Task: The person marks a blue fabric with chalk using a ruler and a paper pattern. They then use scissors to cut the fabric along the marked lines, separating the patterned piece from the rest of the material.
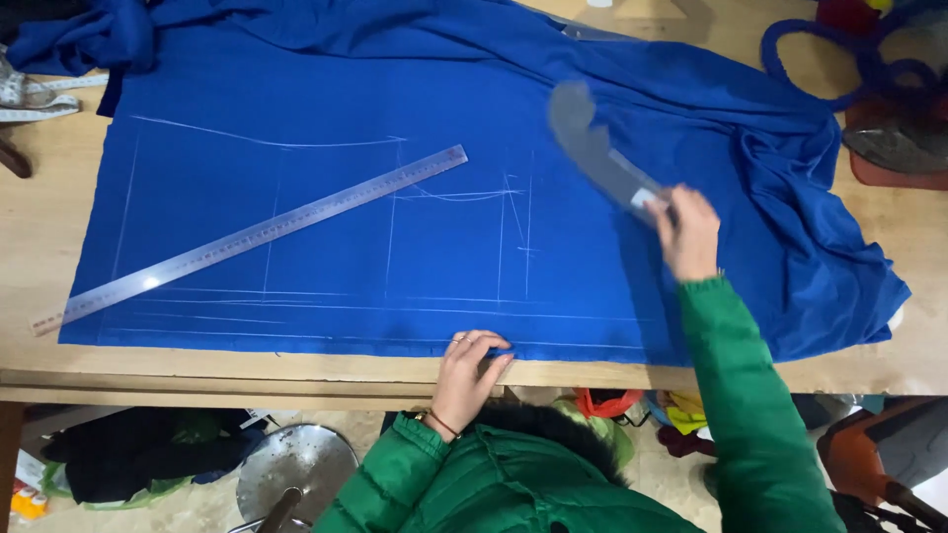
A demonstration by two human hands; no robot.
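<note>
A large blue fabric lies spread on the wooden table, marked with white chalk lines. A long metal ruler rests diagonally across it. My right hand is shut on the end of a clear curved pattern ruler, lifted and blurred above the cloth's right half. My left hand presses flat on the fabric's near edge at the table front, fingers apart. Both sleeves are green.
Bunched fabric piles at the right. A measuring tape lies at the left edge. A dark blue cord and a reddish object sit at the far right. Under the table stand a metal stool and bags.
</note>
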